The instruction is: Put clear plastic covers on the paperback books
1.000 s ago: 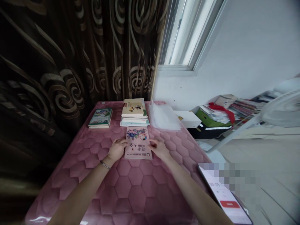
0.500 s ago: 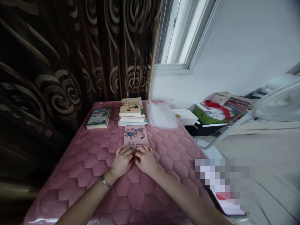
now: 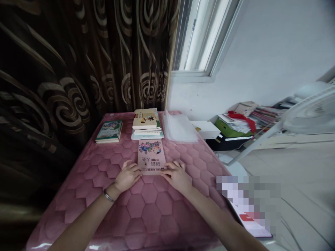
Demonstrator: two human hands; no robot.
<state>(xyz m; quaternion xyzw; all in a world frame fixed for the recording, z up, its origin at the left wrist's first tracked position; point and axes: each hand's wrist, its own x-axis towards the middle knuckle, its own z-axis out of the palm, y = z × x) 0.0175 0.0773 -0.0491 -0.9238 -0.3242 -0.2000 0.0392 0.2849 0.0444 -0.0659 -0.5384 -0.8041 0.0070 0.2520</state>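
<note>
A pink book [image 3: 151,157] with cartoon figures on its cover lies flat on the pink hexagon-patterned table cover [image 3: 146,212]. At its near left corner is my left hand [image 3: 127,176], fingers closed on the edge. My right hand [image 3: 178,176] grips the near right corner, thumb and fingers together there. Just beyond the pink book stands a stack of books [image 3: 147,123], a cream one on top. Green-covered books [image 3: 109,131] lie at the far left.
Clear plastic sheets [image 3: 180,128] lie at the far right, beside a white box [image 3: 205,129]. A white fan [image 3: 309,111] and a partly pixelated screen [image 3: 255,223] stand right. A dark curtain [image 3: 125,55] hangs behind.
My hands have moved apart, from the middle of the pink book's near edge out to its two near corners. More of the cover now shows.
</note>
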